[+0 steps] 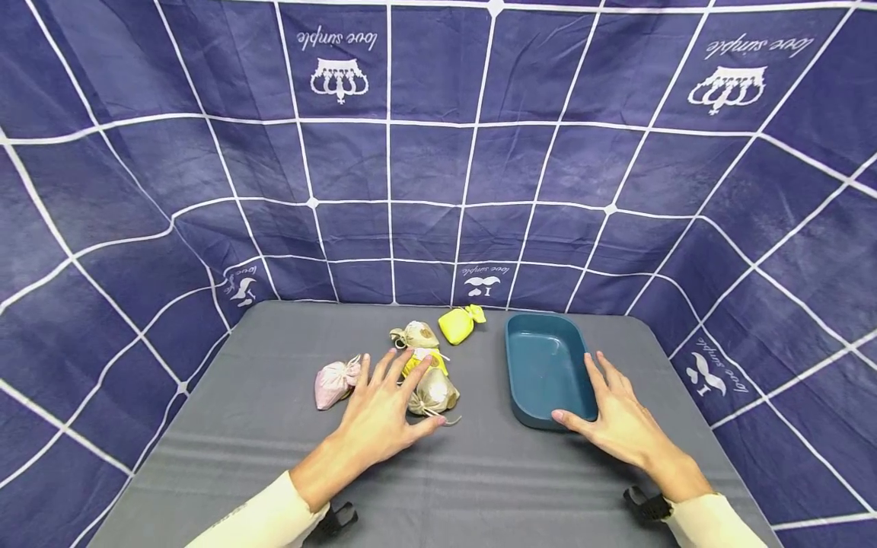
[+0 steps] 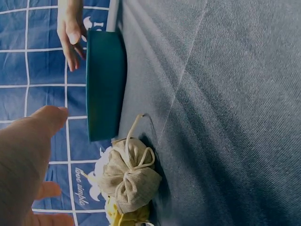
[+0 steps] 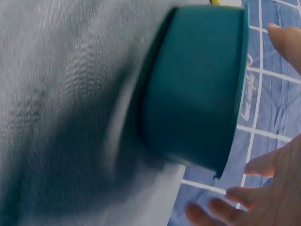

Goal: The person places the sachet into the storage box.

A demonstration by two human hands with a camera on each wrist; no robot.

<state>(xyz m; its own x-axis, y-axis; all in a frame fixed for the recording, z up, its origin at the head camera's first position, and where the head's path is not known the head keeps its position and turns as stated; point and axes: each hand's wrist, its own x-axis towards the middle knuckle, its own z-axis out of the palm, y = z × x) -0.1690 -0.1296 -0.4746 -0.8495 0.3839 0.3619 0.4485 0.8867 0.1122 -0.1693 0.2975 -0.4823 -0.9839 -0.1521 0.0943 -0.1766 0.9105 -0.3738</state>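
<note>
As left hand [image 1: 379,417] hovers, nearest tan bag [image 1: 438,392] lies apparently below.

The readable lettering is printed in white on the blue gridded cloth [image 1: 425,164]. In the head view, "love simple" [image 1: 338,39] runs upside down left of centre near the top, above an inverted crown [image 1: 339,80]; words and crown repeat at the upper right. Just below the middle of the frame, the phrase stands over a moustache [image 1: 483,281], with a letter I and a heart [image 1: 477,292] beneath. Slanted repeats sit at the left and lower right. The left wrist view shows "love simple" sideways at lower left, the right wrist view at right. Marks on the left sleeve [image 1: 253,519] and a beige pouch [image 1: 415,335] are too small to read
</note>
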